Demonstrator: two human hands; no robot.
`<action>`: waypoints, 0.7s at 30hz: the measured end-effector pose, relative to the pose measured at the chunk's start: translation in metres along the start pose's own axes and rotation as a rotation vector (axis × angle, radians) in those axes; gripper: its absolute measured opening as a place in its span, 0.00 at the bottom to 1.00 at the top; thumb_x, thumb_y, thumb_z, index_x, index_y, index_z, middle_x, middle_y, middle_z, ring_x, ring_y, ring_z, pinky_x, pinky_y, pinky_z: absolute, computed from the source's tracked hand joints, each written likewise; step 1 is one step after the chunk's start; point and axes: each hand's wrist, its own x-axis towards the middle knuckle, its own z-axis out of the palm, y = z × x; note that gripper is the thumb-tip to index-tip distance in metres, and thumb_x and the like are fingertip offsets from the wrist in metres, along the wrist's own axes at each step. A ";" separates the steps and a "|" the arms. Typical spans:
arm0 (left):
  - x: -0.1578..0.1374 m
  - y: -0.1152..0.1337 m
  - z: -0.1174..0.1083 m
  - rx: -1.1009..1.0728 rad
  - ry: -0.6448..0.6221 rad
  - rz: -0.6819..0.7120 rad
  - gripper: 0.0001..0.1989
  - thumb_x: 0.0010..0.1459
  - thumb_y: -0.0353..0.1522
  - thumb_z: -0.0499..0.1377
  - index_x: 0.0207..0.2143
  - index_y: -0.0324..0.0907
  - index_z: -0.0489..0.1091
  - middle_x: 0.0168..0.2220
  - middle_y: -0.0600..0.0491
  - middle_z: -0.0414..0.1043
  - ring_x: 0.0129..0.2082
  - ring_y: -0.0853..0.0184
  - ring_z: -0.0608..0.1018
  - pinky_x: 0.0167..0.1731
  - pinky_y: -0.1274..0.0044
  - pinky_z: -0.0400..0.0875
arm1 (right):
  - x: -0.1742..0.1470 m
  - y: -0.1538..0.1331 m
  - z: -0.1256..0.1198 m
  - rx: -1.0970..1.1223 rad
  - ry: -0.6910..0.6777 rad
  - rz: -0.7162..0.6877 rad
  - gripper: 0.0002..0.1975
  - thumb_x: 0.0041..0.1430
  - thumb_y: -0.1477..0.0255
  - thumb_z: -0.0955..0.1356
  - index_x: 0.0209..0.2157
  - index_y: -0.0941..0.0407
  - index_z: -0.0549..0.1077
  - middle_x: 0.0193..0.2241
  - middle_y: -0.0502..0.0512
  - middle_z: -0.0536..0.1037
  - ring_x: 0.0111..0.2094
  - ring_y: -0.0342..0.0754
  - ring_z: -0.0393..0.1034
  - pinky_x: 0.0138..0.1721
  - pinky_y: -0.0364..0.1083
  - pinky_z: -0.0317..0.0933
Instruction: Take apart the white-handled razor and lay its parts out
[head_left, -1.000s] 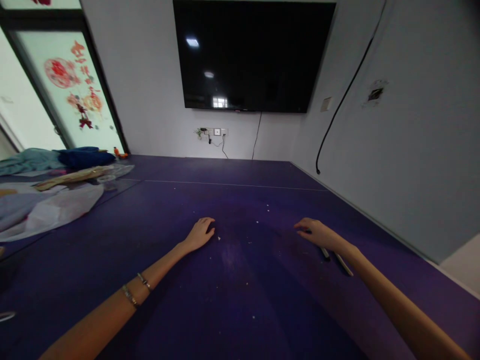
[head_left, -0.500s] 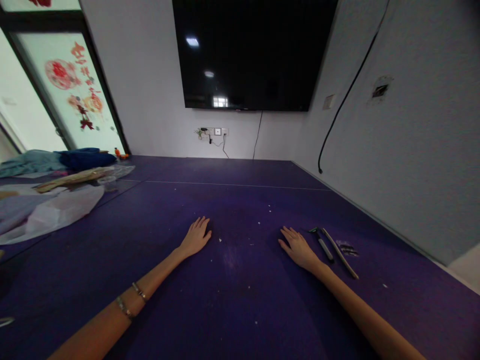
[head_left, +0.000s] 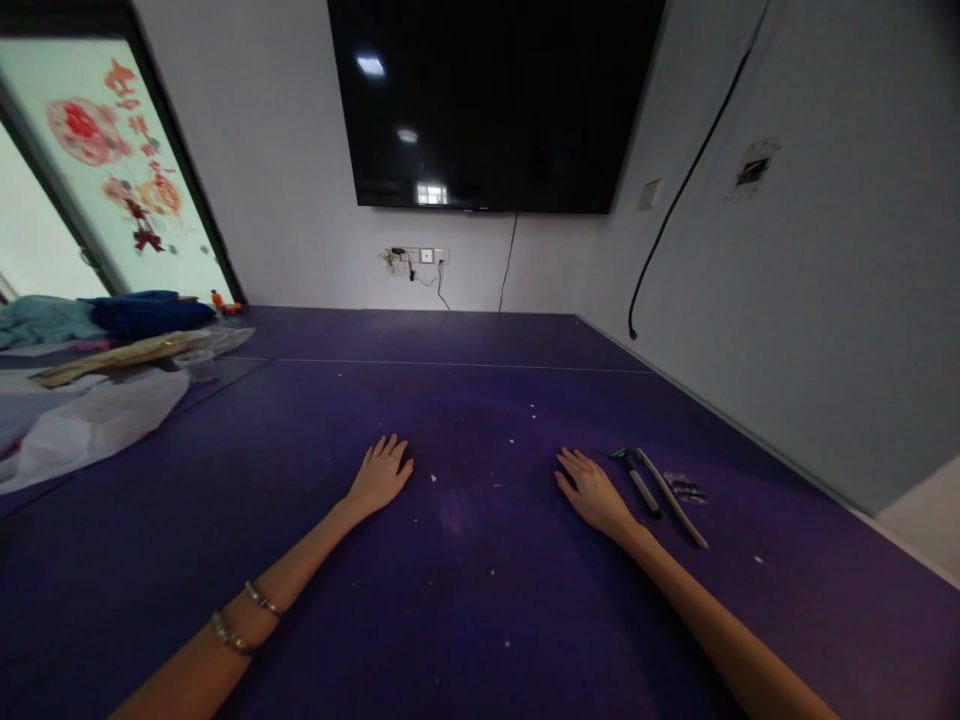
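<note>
My left hand (head_left: 377, 480) lies flat on the purple tabletop (head_left: 450, 620), fingers spread, holding nothing. Two bracelets (head_left: 247, 620) circle that forearm. My right hand (head_left: 592, 492) also rests palm down with its fingers apart and nothing in it. Just to the right of it lies a razor (head_left: 639, 485) with a green-edged head and a grey and black handle. Beside the razor is a thin, pale, slightly curved stick (head_left: 672, 500). A small clear packet with dark strips (head_left: 685, 487) sits beyond the stick. Small white scraps (head_left: 433, 478) are scattered between my hands.
Plastic bags (head_left: 105, 415), a long tan item (head_left: 120, 358) and blue cloth (head_left: 150, 315) lie at the left. An orange object (head_left: 223, 304) stands behind them. A television (head_left: 495, 110) hangs on the far wall. A black cable (head_left: 679, 215) dangles at the right wall.
The view has turned slightly, so the surroundings sit a little further left and higher in the picture. Both hands stay flat on the tabletop, and the razor and stick lie where they were.
</note>
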 end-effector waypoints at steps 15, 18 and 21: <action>-0.001 -0.004 0.002 -0.019 0.030 0.029 0.26 0.61 0.41 0.42 0.56 0.36 0.60 0.60 0.41 0.56 0.61 0.52 0.56 0.55 0.60 0.53 | -0.001 0.000 0.000 0.025 0.004 0.000 0.25 0.61 0.64 0.57 0.54 0.63 0.65 0.56 0.65 0.64 0.60 0.58 0.52 0.57 0.57 0.50; -0.001 -0.004 0.002 -0.010 0.028 0.030 0.26 0.61 0.41 0.42 0.56 0.36 0.60 0.60 0.40 0.56 0.61 0.52 0.56 0.55 0.60 0.54 | -0.001 0.001 0.001 0.026 0.005 -0.006 0.25 0.61 0.65 0.57 0.54 0.64 0.66 0.56 0.66 0.64 0.60 0.58 0.52 0.57 0.57 0.50; -0.001 -0.005 0.001 -0.008 0.016 0.032 0.27 0.61 0.41 0.42 0.57 0.35 0.59 0.60 0.40 0.55 0.61 0.51 0.56 0.56 0.60 0.53 | -0.001 0.001 0.002 0.056 0.025 -0.001 0.23 0.60 0.65 0.58 0.53 0.63 0.67 0.56 0.65 0.64 0.59 0.57 0.52 0.57 0.58 0.50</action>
